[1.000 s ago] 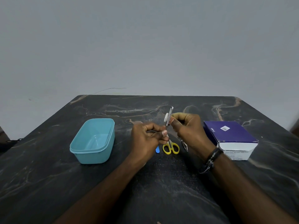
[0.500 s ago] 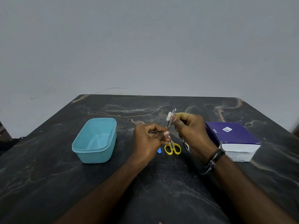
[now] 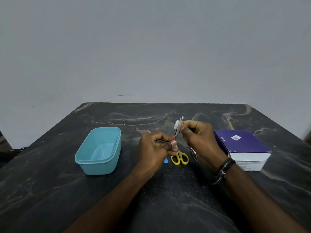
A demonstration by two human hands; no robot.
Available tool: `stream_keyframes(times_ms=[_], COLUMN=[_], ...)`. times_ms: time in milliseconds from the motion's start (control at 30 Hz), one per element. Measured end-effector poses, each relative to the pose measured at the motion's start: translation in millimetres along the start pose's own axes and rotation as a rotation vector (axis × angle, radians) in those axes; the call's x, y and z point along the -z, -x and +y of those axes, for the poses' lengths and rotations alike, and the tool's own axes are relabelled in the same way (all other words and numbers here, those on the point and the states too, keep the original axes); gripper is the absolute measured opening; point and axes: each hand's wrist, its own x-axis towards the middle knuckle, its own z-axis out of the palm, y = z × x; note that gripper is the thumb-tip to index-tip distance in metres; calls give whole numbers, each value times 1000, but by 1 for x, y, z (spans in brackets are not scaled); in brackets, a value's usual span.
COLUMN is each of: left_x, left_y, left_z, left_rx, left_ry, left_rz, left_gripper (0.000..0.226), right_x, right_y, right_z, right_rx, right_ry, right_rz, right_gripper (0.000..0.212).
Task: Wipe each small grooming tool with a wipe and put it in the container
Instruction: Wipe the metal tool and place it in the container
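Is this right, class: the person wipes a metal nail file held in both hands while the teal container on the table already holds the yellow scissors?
Not quite. In the head view the teal container is empty; the yellow scissors lie on the table beside it. The left hand and right hand do hold the nail file.

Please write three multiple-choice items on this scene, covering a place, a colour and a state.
1. Where is the teal container relative to the hands?
A. to their left
B. to their right
C. behind the box

2. What colour are the scissors' handles?
A. red
B. yellow
C. green

3. What is the left hand doing?
A. lying flat
B. pinching the metal tool
C. resting in the container

Key: 1 A, it stands at table left; 2 B, the loops are yellow; 3 B, its fingers pinch the tool's lower end while the right hand holds a white wipe against it.
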Motion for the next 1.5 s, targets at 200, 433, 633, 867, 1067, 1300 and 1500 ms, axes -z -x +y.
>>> stream_keyframes(times_ms=[200,433,633,867,1067,1300,1500], left_x=[-2,0,2,0,-2,2,3], left_y=[1,0,-2,-1,1,2,2], left_z=[-2,0,1,-1,0,8,10], left_rx=[10,-4,-6,11,60,241,271], left_ry=[-28,-13,-13,-16,6,166,143], left_rz=[-36,25,44,-19,-84,-187,-229], left_gripper=[5,11,14,9,10,20,23], right_x=[2,-2,-1,1,7,6,7], right_y=[-3,0,2,-1,-6,-8,-8], right_z=[1,2,2,2,7,8,8], right_rx=[-13,-42,-50,-31,-57,-92,-112], right_ry=[-67,-19,44,-23,-109,-200,-239], right_rz=[97,-69,-146,-13,58,-56,-4], right_gripper=[19,16,21,18,17,23,19])
